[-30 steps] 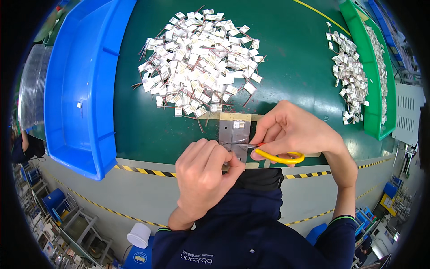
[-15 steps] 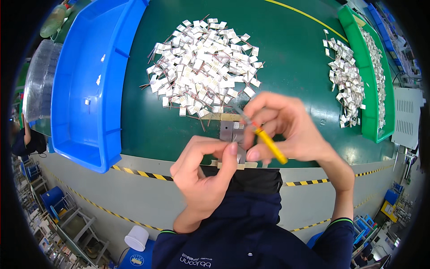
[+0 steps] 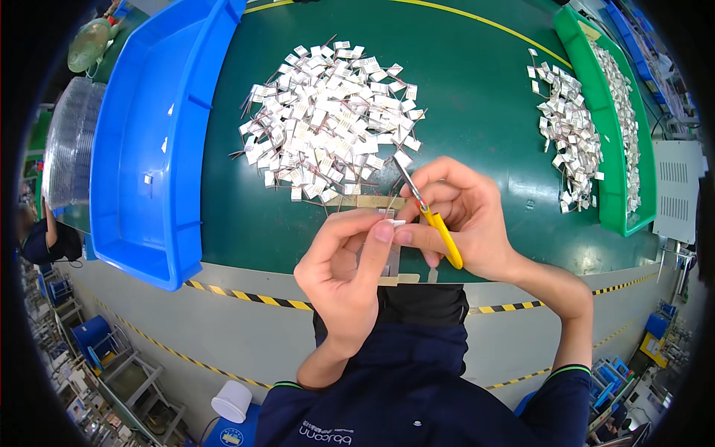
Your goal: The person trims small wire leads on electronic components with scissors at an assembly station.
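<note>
A small white connector (image 3: pixel 398 222) is pinched near yellow-handled scissors (image 3: pixel 445 237), tilted and pointing away.

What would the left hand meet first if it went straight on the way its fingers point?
Probably the right hand, which lies just past the white connector at the left hand's fingertips; this single view leaves the depth, and any touch between the hands, unclear.

bright light, soft glare on green tabletop (image 3: pixel 484 127), fisheye-bent outer edges, black corners
</note>
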Tool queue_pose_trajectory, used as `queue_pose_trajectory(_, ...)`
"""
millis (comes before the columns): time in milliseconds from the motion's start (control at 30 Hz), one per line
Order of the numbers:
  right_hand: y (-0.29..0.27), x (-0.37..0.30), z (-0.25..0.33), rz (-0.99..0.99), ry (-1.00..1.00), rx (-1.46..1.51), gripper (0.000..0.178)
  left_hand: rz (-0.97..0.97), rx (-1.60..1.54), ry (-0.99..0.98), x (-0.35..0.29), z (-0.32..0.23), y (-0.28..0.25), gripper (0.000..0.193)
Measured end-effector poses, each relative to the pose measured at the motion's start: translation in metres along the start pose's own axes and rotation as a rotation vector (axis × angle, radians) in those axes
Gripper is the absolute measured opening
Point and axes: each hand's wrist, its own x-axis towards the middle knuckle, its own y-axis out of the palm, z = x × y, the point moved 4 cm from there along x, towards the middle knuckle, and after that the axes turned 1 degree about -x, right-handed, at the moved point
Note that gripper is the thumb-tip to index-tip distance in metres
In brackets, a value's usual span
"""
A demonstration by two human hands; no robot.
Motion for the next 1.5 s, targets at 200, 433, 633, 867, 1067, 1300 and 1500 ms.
queue_pose_trajectory(200, -0.003, 0.003, 0.001, -0.015, -0.071, 0.077, 0.035, -0.061, -0.017, 0.092, -0.001, 0.004, 0.0, 0.01)
queue_pose_trajectory(433, -0.003, 0.003, 0.005, -0.033, -0.086, 0.091, 0.033, -0.079, -0.04, 0.138, 0.0, 0.002, 0.008, 0.012)
queue_pose_trajectory(633, -0.001, 0.001, 0.005, -0.052, -0.138, 0.027, 0.034, -0.054, -0.047, 0.125, 0.004, 0.005, 0.006, 0.012)
queue_pose_trajectory(867, -0.001, 0.001, 0.004, -0.037, -0.184, -0.03, 0.034, -0.054, -0.089, 0.111, 0.005, 0.005, 0.005, 0.01)
queue_pose_trajectory(1067, 0.0, 0.0, 0.001, 0.036, -0.128, -0.058, 0.034, -0.072, -0.003, 0.117, 0.005, 0.0, 0.004, 0.006)
queue_pose_trajectory(1300, 0.001, -0.002, 0.001, 0.05, -0.14, -0.082, 0.034, -0.052, -0.001, 0.096, 0.004, -0.003, 0.003, 0.007)
queue_pose_trajectory(1500, -0.001, -0.001, 0.005, 0.082, -0.119, -0.088, 0.033, -0.048, -0.076, 0.061, 0.002, -0.007, 0.003, 0.005)
